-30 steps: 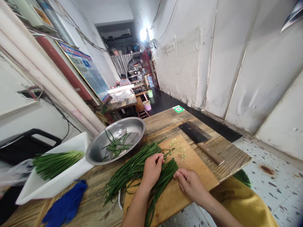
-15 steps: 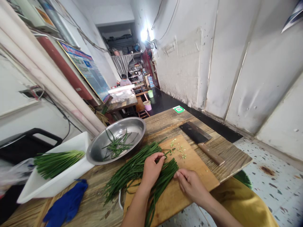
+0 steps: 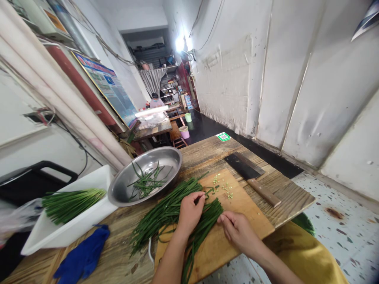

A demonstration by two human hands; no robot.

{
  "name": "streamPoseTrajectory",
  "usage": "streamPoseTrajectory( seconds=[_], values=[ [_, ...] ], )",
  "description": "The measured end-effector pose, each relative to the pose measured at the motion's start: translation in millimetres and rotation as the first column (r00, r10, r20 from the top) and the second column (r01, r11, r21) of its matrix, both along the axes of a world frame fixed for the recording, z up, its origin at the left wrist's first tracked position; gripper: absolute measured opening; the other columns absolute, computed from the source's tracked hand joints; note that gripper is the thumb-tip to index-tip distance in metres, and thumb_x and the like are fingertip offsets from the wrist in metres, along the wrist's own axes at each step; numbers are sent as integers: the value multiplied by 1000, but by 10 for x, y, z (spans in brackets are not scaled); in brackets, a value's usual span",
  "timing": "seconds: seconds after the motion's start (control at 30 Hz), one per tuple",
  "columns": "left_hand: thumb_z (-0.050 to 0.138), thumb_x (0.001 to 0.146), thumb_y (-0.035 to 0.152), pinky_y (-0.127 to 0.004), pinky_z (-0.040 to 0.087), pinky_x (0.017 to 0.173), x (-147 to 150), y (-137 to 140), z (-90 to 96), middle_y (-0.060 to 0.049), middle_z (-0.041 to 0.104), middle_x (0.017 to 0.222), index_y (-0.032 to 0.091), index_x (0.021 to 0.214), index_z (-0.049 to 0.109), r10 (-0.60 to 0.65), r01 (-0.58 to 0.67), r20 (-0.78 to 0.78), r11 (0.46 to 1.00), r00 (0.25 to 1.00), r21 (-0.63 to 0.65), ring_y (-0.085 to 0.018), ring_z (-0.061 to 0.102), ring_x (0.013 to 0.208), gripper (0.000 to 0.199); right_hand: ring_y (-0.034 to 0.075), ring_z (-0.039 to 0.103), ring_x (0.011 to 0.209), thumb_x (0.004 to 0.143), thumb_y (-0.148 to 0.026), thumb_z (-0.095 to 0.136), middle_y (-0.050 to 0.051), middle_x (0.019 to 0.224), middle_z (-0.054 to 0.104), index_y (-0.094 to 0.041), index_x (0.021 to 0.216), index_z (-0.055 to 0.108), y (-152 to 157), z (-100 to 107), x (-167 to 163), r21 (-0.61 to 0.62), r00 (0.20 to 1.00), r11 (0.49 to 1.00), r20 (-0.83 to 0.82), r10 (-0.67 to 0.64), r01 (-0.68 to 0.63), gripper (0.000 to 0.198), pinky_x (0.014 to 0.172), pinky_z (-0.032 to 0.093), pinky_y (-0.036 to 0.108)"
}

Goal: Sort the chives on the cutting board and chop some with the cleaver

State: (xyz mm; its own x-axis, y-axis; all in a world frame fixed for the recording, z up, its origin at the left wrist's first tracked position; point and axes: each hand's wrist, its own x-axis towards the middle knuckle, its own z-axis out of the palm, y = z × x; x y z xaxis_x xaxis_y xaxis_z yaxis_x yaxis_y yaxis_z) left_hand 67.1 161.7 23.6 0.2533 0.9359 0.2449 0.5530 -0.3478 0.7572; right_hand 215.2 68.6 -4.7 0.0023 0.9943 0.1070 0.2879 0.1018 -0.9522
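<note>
Two bunches of garlic chives lie on a wooden cutting board [image 3: 245,215]: a larger loose pile [image 3: 166,217] to the left and a smaller bunch [image 3: 211,213] with evened ends between my hands. My left hand [image 3: 192,211] rests over them, thumb and forefinger pinched on a chive at the ends of the pile. Beside the smaller bunch's ends is my right hand [image 3: 238,230], its fingers curled and thumb pressed to the forefinger; what it pinches, if anything, is hidden. Small chopped chive bits [image 3: 226,188] are scattered on the board near its far edge.
A cleaver [image 3: 251,177] lies right of the board. Behind the chives stands a steel bowl [image 3: 118,193] with some loose chives. Further left are a white tray [image 3: 89,219] holding a chive bunch and a blue glove [image 3: 84,254]. A person [image 3: 155,101] sits in the background.
</note>
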Motion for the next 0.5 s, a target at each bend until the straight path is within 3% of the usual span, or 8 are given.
streamPoseTrajectory(
  seconds=[0.5],
  values=[
    [53, 78, 25, -34, 49, 83, 4, -6, -2, -6, 71, 89, 17, 89, 70, -9, 9, 6, 1000, 1000, -4, -18, 65, 84, 22, 10, 42, 41, 91, -39, 34, -5, 44, 41, -17, 73, 58, 15, -31, -8, 13, 1000, 1000, 19, -12, 12, 38, 44, 31, 21]
  ],
)
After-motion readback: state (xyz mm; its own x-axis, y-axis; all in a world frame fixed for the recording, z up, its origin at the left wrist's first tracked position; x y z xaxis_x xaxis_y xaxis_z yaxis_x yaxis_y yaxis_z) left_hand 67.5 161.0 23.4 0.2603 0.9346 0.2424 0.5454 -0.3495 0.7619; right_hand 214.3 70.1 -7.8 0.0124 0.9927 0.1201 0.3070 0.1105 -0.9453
